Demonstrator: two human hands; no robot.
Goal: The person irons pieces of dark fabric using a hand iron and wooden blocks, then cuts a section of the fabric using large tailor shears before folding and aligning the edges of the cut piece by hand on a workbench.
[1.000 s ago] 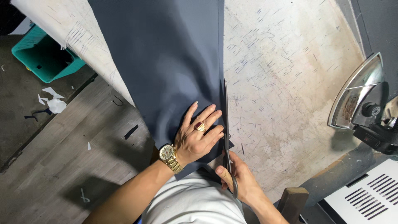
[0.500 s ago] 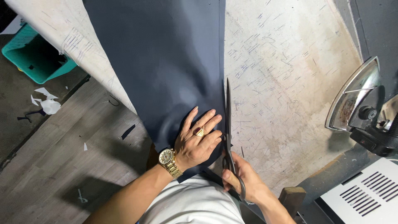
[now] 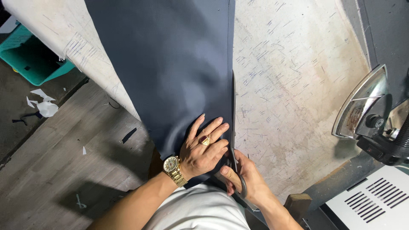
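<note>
The dark navy sheet of cloth (image 3: 170, 72) lies lengthwise, near to far, on the scuffed pale worktop (image 3: 298, 93). Long steel scissors (image 3: 233, 110) run along its right edge, the right hand (image 3: 245, 181) clamped on their handles. Left hand (image 3: 202, 149) presses flat, fingers spread, just left of the blades. Bare worktop lies right; a metal flat iron (image 3: 362, 106) stands far right.

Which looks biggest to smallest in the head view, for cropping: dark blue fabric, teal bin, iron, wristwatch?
1. dark blue fabric
2. iron, partly cut off
3. teal bin, also cut off and farther away, so close to the iron and unsure
4. wristwatch
</note>
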